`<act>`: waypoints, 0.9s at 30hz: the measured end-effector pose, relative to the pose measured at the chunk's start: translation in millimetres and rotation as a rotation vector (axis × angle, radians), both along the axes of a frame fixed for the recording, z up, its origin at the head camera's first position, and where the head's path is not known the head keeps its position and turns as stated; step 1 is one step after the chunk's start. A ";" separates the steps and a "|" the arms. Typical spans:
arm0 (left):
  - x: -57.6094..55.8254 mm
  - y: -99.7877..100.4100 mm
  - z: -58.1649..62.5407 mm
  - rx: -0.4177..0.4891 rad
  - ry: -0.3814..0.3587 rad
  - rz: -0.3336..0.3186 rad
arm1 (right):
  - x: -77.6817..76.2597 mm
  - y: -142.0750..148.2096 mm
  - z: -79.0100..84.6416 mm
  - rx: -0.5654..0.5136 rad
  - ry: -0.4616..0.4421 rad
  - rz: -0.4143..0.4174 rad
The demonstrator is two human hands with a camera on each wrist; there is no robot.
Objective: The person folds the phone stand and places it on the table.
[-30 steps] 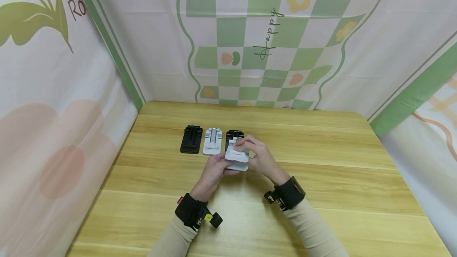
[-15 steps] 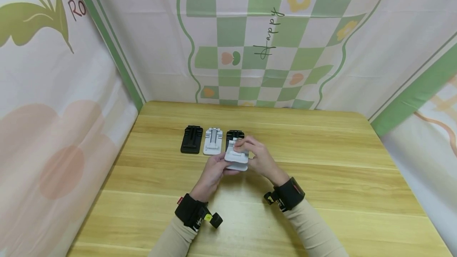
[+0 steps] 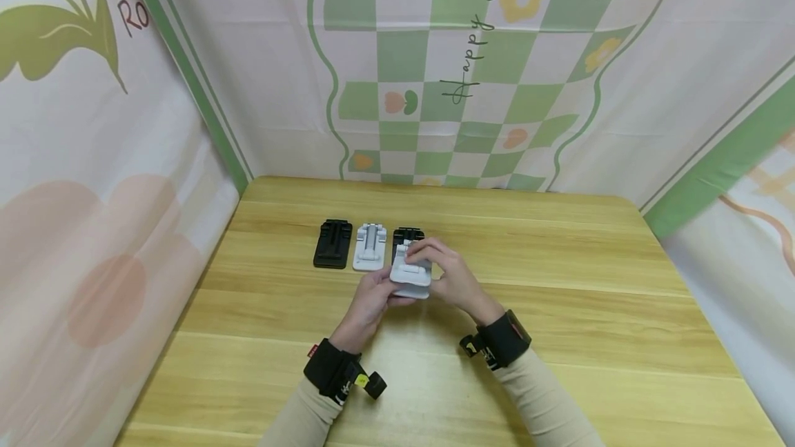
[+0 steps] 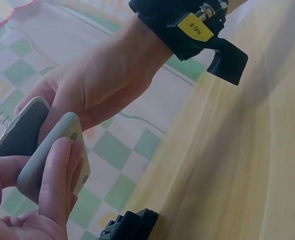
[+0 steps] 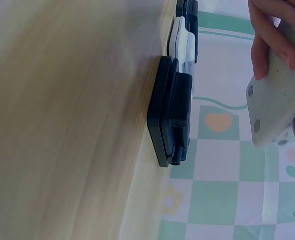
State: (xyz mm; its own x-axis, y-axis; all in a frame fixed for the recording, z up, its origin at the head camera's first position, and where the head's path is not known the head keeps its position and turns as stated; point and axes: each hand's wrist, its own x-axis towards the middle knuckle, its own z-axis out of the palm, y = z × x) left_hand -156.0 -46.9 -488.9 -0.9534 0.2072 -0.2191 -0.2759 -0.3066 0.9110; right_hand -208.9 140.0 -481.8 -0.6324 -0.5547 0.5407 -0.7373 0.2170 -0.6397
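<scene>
A white folding phone stand is held above the table, its two plates spread apart at one end. My left hand grips the lower plate from the left; in the left wrist view its fingers lie along that plate's underside. From the other side my right hand holds the upper plate, fingers curled over its hinge end. The underside of the lower plate, with round grey pads, shows in the right wrist view. Behind the held stand lies a folded black phone stand, partly hidden by it.
Left of that black stand, a folded white phone stand and another black phone stand lie in a row on the wooden table. A patterned cloth hangs beyond the table's far edge.
The held white stand has shifted very slightly left, and the right hand's fingers have arched a little on the upper plate. The stands on the table have stayed where they were.
</scene>
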 end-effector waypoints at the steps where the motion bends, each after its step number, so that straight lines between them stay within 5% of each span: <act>1: -0.2 -0.1 -0.2 -0.001 0.003 0.005 | 0.3 0.8 0.8 0.008 -0.013 0.001; 9: -2.2 -1.5 -1.2 -0.067 0.009 0.078 | 0.9 4.8 7.5 0.063 -0.163 0.029; 14: -2.6 -0.6 -0.6 -0.049 0.016 0.076 | 0.4 5.3 4.7 0.006 -0.279 0.000; 21: -2.6 -1.4 1.1 -0.036 0.024 0.076 | -2.7 6.5 -1.0 -0.058 -0.599 -0.087; 27: -2.5 -1.9 3.6 -0.024 0.047 0.076 | -3.9 7.8 2.4 -0.094 -0.857 -0.030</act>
State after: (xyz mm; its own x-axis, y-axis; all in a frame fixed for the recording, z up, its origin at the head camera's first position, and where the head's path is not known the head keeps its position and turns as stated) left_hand -158.6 -48.8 -485.3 -0.9755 0.1296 -0.1775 -0.2094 -0.3030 0.9297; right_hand -212.7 147.8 -479.4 -0.8571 -0.5079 -0.0867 0.0129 0.1471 -0.9890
